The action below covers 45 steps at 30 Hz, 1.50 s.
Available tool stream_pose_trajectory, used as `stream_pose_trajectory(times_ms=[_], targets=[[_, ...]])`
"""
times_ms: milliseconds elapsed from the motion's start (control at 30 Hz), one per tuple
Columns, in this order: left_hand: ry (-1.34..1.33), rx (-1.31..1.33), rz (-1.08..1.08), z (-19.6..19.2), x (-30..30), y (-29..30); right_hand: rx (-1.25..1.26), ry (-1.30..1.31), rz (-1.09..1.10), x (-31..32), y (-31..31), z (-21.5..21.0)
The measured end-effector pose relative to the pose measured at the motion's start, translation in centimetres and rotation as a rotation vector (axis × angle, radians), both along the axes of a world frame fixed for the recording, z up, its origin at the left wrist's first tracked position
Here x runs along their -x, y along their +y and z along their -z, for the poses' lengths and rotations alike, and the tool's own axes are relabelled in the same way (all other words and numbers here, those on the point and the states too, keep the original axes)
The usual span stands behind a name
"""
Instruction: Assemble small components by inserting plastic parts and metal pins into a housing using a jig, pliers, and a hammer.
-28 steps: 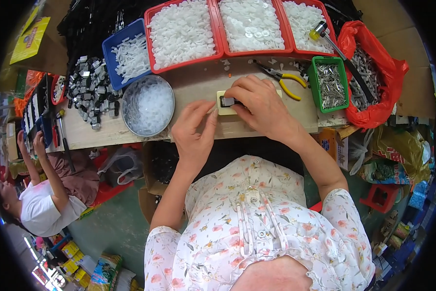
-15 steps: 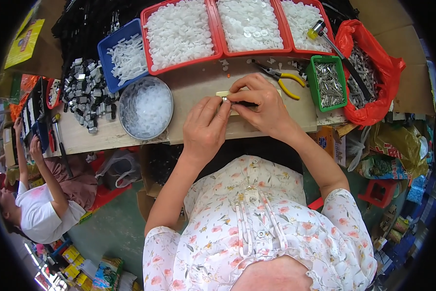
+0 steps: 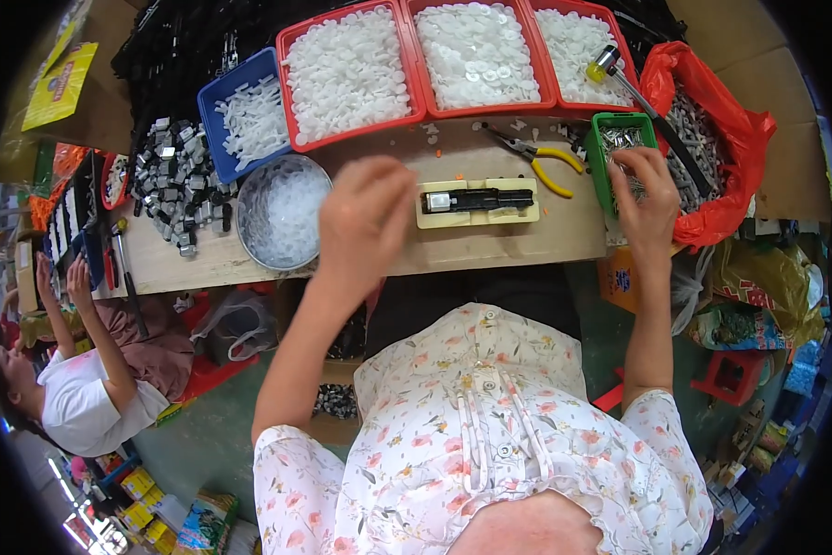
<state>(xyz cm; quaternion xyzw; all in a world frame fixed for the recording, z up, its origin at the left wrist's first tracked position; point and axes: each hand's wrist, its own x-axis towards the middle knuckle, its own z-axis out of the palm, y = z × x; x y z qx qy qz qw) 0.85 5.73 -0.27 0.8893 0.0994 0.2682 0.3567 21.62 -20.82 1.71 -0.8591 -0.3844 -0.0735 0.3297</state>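
A cream block-shaped holder [image 3: 490,218] lies on the table in front of me, with a long black part [image 3: 495,198] in its slot. A silver metal piece [image 3: 437,201] sits at that part's left end. My left hand [image 3: 365,217] is raised left of the holder, near a round metal bowl [image 3: 319,242] of small translucent pieces. Motion smears its fingers, so what they hold is unclear. At the front of a green bin [image 3: 600,181], my right hand [image 3: 647,203] reaches over metal pins [image 3: 620,137]. Its fingers are bent and apart from the thumb, and nothing shows between them.
Red trays [image 3: 425,104] of white plastic parts line the back, beside a blue tray [image 3: 214,134]. Yellow-handled pliers [image 3: 555,171] lie behind the holder. A hammer [image 3: 652,106] rests across a red bag [image 3: 754,139]. Silver-black pieces [image 3: 171,180] are heaped left. Another person [image 3: 92,398] sits left.
Both hands have come away from the holder, uncovering the black part. My left hand has moved left and my right hand has gone right to the green bin.
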Motion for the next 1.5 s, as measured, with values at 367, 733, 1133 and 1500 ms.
stream_pose_trajectory(times_ms=[367,733,1133,1500], targets=[[0.019,-0.626,-0.178,-0.8,-7.7,8.9,0.205,-0.136,0.088,-2.7,-1.7,1.4],[0.042,0.369,-0.161,-3.4,-6.1,4.4,0.008,-0.135,0.153,-2.6,-1.5,0.4],[-0.071,1.689,0.282,1.3,-4.1,-3.5,-0.306,0.315,-0.331,4.8,6.0,-2.4],[0.031,1.516,0.319,0.9,-3.8,-3.8,-0.187,0.157,-0.44,4.3,5.5,-2.0]])
